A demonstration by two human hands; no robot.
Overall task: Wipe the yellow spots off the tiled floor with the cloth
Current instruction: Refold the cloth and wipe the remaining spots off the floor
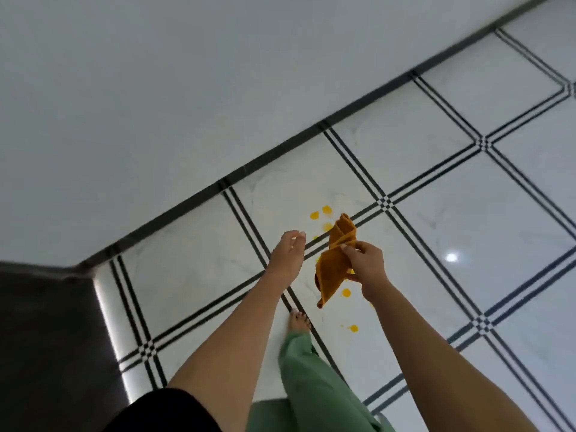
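I see the right hand [364, 263] pinching an orange cloth [335, 266] near its middle, thumb and fingertips curled on the folds. One end of the cloth sticks up and the other dangles above the white tiled floor [467, 213]. The left hand [288, 249] is at the cloth's 9 o'clock, apart from it, with its fingers loosely straight and holding nothing. Yellow spots [314, 215] lie on the tile, a few at the cloth's 11 o'clock and more at its 5 o'clock. My bare foot [299, 321], below a green trouser leg [308, 369], stands at 6 o'clock beside the black tile lines.
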